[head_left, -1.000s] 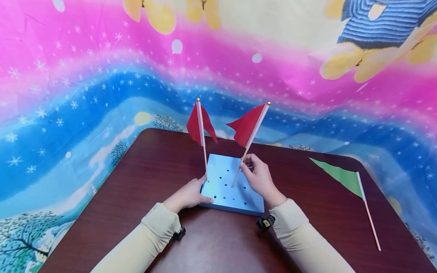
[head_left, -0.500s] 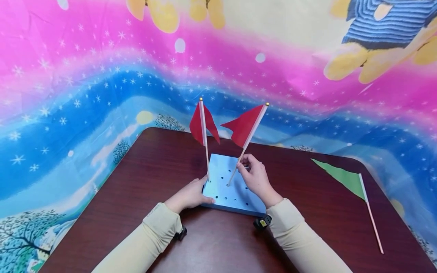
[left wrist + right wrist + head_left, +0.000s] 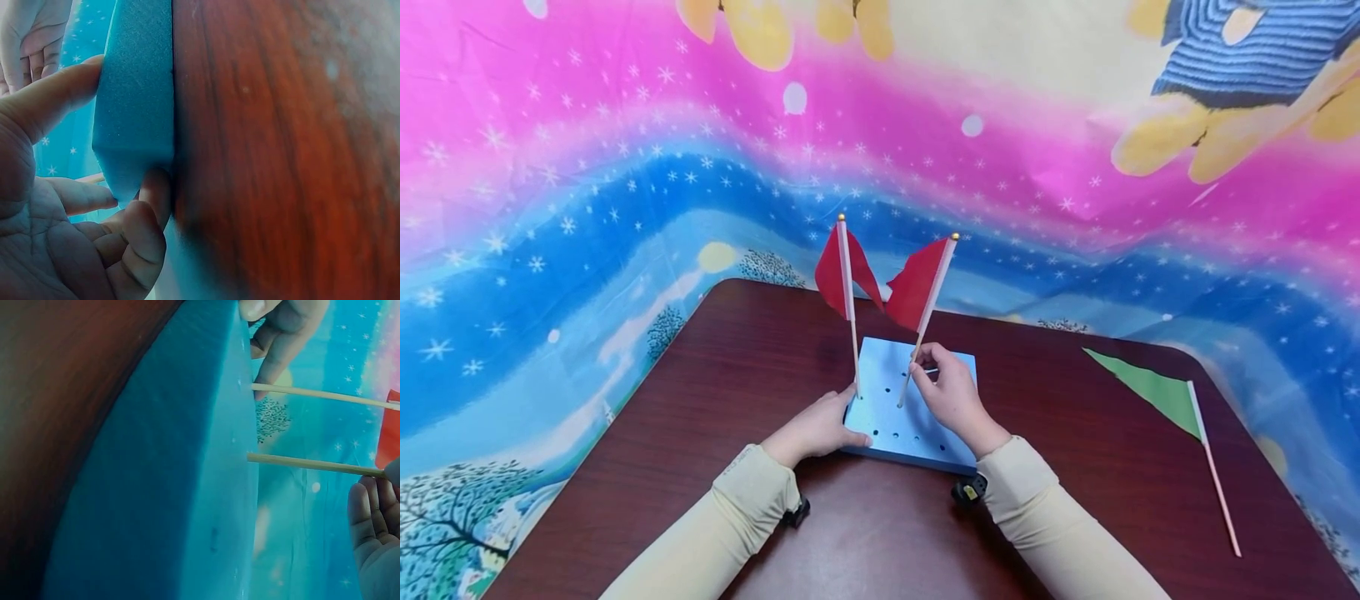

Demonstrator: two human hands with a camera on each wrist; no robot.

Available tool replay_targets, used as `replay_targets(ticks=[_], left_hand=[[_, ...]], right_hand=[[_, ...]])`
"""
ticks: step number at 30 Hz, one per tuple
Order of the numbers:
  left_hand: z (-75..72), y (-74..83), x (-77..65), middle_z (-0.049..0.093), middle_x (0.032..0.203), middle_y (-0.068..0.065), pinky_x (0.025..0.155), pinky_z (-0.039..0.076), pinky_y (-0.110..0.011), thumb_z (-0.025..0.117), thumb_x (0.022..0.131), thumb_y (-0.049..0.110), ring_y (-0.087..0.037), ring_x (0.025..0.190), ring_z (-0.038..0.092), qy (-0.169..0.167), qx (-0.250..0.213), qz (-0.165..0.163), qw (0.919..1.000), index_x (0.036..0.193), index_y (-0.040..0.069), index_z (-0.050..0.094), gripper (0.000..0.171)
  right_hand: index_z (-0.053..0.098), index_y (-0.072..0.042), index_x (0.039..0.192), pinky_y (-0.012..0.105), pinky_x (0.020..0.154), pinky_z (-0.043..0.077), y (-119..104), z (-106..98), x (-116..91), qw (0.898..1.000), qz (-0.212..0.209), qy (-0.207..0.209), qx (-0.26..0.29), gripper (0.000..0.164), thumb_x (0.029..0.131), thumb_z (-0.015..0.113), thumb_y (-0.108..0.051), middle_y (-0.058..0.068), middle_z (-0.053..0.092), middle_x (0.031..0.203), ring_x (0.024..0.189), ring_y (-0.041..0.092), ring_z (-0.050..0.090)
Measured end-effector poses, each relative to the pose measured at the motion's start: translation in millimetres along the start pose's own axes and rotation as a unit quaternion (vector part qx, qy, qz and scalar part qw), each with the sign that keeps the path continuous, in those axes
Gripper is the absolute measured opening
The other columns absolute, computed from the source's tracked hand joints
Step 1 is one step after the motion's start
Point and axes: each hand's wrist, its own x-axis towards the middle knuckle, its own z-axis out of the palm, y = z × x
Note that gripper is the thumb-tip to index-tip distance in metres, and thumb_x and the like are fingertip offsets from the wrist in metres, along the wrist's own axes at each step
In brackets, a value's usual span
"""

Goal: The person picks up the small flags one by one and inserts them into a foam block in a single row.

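A light blue board dotted with small holes lies on the table in the head view. My left hand grips its near left corner, thumb on the top edge and fingers against the side. One red flag stands nearly upright in a hole by those fingers. Between thumb and fingers, my right hand pinches the wooden stick of a second red flag, which leans to the right. In the right wrist view, the lower end of this stick meets the board's top; its depth in the hole cannot be seen.
A green flag lies flat on the dark brown table, to the right of the board. Behind the table hangs a colourful printed cloth. Each wrist wears a small black device.
The second red flag's foot has shifted left to a hole in the board, and its top has swung left, making it more upright. My right hand moved left with it; my left hand stayed.
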Motion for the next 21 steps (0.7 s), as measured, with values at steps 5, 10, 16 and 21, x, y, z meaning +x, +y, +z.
replay_targets(ticks=[5, 10, 16, 21], left_hand=[[0.5, -0.3, 0.3, 0.053, 0.140, -0.028, 0.105, 0.043, -0.045, 0.088, 0.083, 0.031, -0.030, 0.122, 0.054, -0.001, 0.000, 0.001, 1.0000, 0.160, -0.003, 0.030, 0.102], [0.4, 0.5, 1.2, 0.052, 0.141, -0.029, 0.105, 0.043, -0.046, 0.088, 0.083, 0.031, -0.032, 0.124, 0.054, -0.001, 0.004, 0.003, 1.0000, 0.161, -0.003, 0.029, 0.103], [1.5, 0.0, 1.3, 0.053, 0.139, -0.030, 0.105, 0.044, -0.046, 0.088, 0.082, 0.031, -0.032, 0.123, 0.055, -0.001, 0.010, 0.004, 0.9999, 0.161, -0.003, 0.029, 0.104], [1.6, -0.7, 1.4, 0.053, 0.141, -0.026, 0.105, 0.043, -0.045, 0.088, 0.083, 0.031, -0.030, 0.122, 0.054, -0.002, 0.001, 0.000, 1.0000, 0.161, -0.001, 0.029, 0.104]], right_hand=[[0.066, -0.001, 0.108, 0.044, 0.083, 0.058, -0.2, 3.2, -2.4, 1.000, 0.001, -0.003, -0.007, 0.010, 0.100, 0.068, -0.005, 0.008, 0.068, 0.098, 0.095, 0.025, 0.067], [0.066, -0.001, 0.108, 0.044, 0.084, 0.058, 0.5, 4.9, -3.7, 1.000, 0.002, -0.005, -0.013, 0.009, 0.100, 0.067, -0.004, 0.009, 0.068, 0.098, 0.097, 0.026, 0.067], [0.066, 0.000, 0.108, 0.045, 0.085, 0.058, 2.8, 5.5, -5.6, 1.000, 0.005, -0.006, -0.011, 0.008, 0.101, 0.066, -0.004, 0.009, 0.068, 0.099, 0.098, 0.026, 0.067], [0.065, 0.001, 0.109, 0.045, 0.086, 0.058, 3.3, 5.1, -6.4, 1.000, 0.015, -0.008, -0.006, 0.010, 0.101, 0.066, -0.004, 0.010, 0.068, 0.100, 0.098, 0.026, 0.067]])
